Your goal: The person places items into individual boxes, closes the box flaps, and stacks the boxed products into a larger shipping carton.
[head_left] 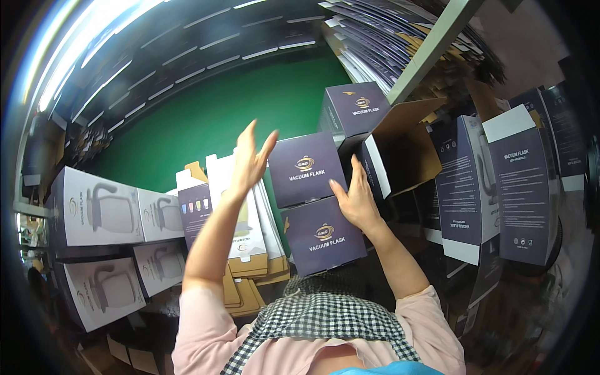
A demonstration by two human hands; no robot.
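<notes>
Two closed dark purple-blue boxes with a gold emblem lie in front of me: the farther box [306, 181] and, touching it on the near side, the nearer box [320, 247]. My left hand [252, 159] is raised just left of the farther box, open with thumb and fingers apart, holding nothing. My right hand [358, 197] is open at the right side of these boxes. Its thumb is by the farther box's near right corner; whether it presses there I cannot tell. The other fingers point toward an open carton [412, 147], which shows its brown inside.
Another closed purple box [359, 109] stands beyond, on the green surface [212, 94]. Stacked pictured boxes [100, 212] are at left, beside flat unfolded cartons [247, 269]. More purple boxes [462, 187] stand at right. A pale metal post [431, 53] slants before piled flat cartons [375, 37].
</notes>
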